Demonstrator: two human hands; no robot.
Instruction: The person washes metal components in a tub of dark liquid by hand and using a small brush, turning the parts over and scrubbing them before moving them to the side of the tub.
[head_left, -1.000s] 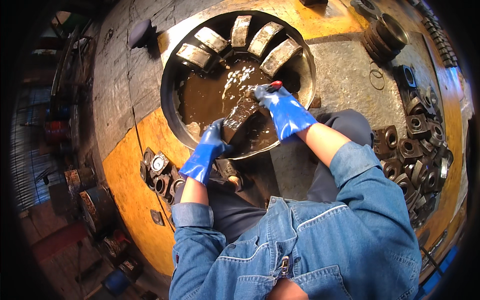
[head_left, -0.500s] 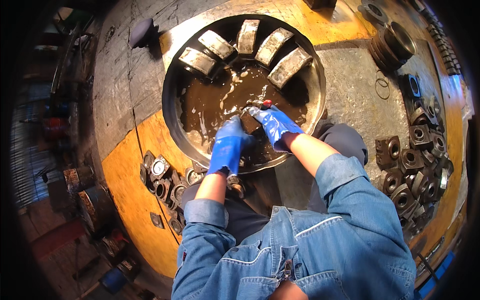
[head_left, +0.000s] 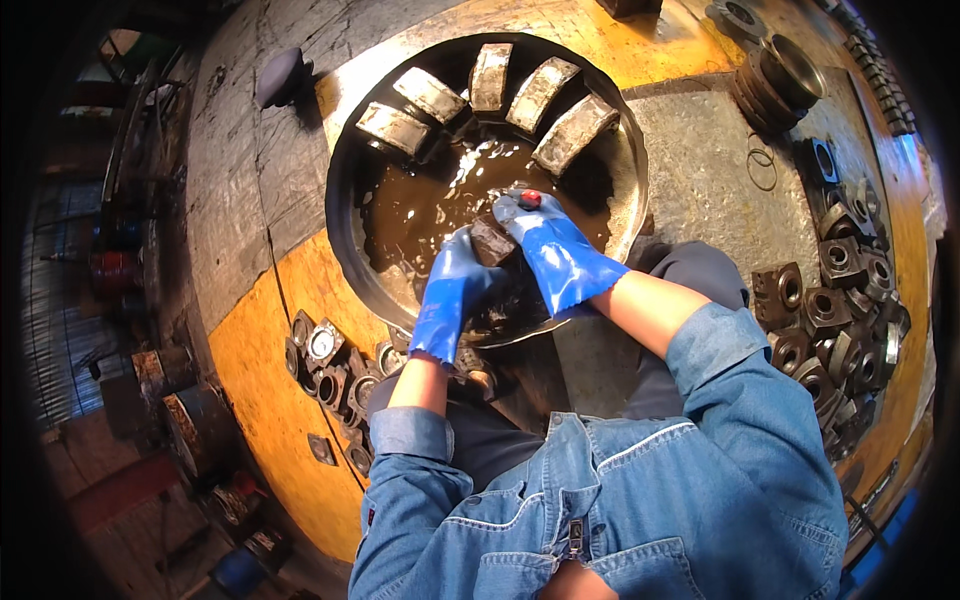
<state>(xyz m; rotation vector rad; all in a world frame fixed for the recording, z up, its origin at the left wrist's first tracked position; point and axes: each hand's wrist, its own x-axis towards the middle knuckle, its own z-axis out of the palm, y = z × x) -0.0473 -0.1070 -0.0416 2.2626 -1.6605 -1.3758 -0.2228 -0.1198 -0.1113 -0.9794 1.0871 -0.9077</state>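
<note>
Over a large round metal basin (head_left: 637, 185) of murky brown liquid, I work with both hands in blue rubber gloves. My left hand (head_left: 457, 275) is closed around a dark, wet metal block (head_left: 491, 241). Just beside the block's upper right, my right hand (head_left: 538, 235) grips a small tool with a red end (head_left: 530, 199). The rest of that tool is hidden by the glove, so its kind does not show. Along the basin's far side, several curved metal blocks (head_left: 490, 78) stand in a fan, wet and shiny on top.
Bored metal parts (head_left: 330, 378) lie in a pile left of my knees. A bigger heap of similar parts (head_left: 838, 320) covers the right side. Far right are a stack of metal rings (head_left: 780, 85) and two thin rings (head_left: 762, 168). A dark rounded object (head_left: 282, 77) sits far left.
My right hand has shifted slightly up along the block, with the red end now further from the body. The dark block shows more plainly between the gloves. The liquid's ripples have changed.
</note>
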